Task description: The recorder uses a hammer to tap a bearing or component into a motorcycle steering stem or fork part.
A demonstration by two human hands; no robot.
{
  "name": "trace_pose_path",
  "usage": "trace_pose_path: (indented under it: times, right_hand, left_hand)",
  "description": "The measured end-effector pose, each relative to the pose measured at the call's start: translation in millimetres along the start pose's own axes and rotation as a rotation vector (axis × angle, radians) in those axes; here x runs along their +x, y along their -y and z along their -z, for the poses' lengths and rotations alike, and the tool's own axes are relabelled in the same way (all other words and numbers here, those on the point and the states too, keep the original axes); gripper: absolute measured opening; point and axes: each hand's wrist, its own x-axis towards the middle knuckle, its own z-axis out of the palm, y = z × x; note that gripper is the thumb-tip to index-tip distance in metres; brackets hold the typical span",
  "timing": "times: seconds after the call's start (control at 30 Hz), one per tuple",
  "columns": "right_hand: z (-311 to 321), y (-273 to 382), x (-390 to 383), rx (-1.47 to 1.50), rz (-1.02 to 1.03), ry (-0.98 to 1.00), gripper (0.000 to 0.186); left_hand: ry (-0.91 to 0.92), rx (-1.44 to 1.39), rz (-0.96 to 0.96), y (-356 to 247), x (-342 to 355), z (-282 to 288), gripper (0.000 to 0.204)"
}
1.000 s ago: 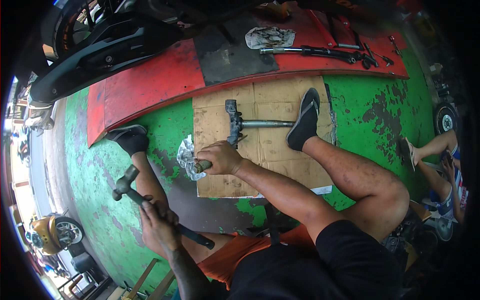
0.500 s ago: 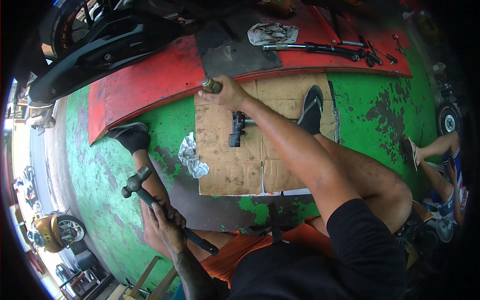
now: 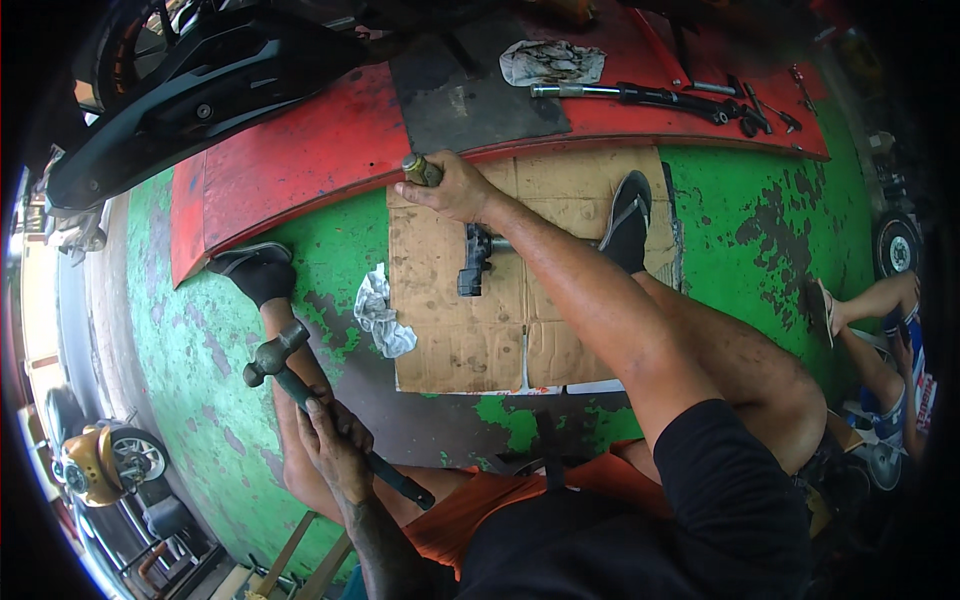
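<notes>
My left hand [image 3: 338, 445] is closed around the dark handle of a ball-peen hammer [image 3: 280, 355], held over my left leg with its head up and to the left. My right hand [image 3: 455, 188] reaches out over the cardboard's far left corner. It grips a short, thick cylinder with a worn metal end [image 3: 420, 168]; the fist hides the rest, so I cannot tell its kind. Below this hand a dark metal bracket on a rod [image 3: 474, 262] lies on the cardboard [image 3: 440, 345]. My right forearm covers part of the rod, which runs toward my right foot.
A red platform [image 3: 290, 180] crosses the far side, bearing a stained rag [image 3: 552, 64], a long black-and-chrome tool [image 3: 640, 95] and several smaller tools. A motorcycle's black bodywork [image 3: 210, 110] overhangs its left. White crumpled cloth [image 3: 380, 315] lies beside the cardboard. Another person's leg [image 3: 865, 330] is at right.
The hammer's head has risen slightly in the picture. The view has shifted a little. Both hands keep their grips, and the bracket and rod lie as before.
</notes>
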Motion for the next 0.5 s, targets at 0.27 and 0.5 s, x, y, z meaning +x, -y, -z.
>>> trace_pose_path:
  times: [0.27,0.5]
  right_hand:
    - [1.6,3.6,4.5,0.057,0.012,0.008,0.044]
    - [-0.3,-2.8,9.7,0.017,0.016,0.040,0.045]
  left_hand:
    - [0.015,0.011,0.033,2.0,4.2,-0.9,0.028]
    - [0.059,0.049,0.030,2.8,13.1,-7.6,0.028]
